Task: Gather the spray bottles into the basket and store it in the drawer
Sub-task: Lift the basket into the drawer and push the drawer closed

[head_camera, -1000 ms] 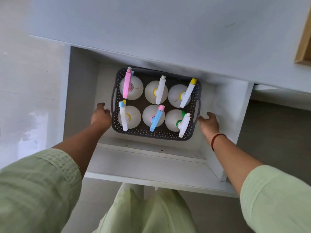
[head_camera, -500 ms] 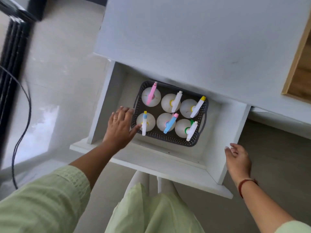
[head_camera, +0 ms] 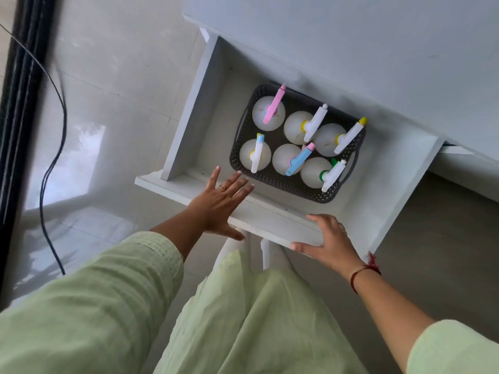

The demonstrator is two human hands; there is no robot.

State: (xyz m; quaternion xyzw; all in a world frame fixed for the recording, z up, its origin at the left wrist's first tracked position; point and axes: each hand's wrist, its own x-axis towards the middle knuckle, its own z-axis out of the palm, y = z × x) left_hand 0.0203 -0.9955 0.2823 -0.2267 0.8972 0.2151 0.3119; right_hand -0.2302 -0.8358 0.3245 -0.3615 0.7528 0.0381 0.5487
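A dark grey perforated basket sits inside the open white drawer, under the desk's edge. Several white spray bottles stand in it, among them one with a pink trigger and one with a blue and pink trigger. My left hand lies flat with spread fingers on the drawer's front panel, left of the basket. My right hand rests on the same front panel further right, fingers over its near edge. Neither hand touches the basket.
The white desk top overhangs the drawer's back. A black cable trails over the glossy pale floor at left, beside a dark frame. My green clothing fills the lower part of the view.
Both hands let go of the basket's handles and drew back to the drawer's front panel. The camera rose and shifted, so the drawer appears further away.
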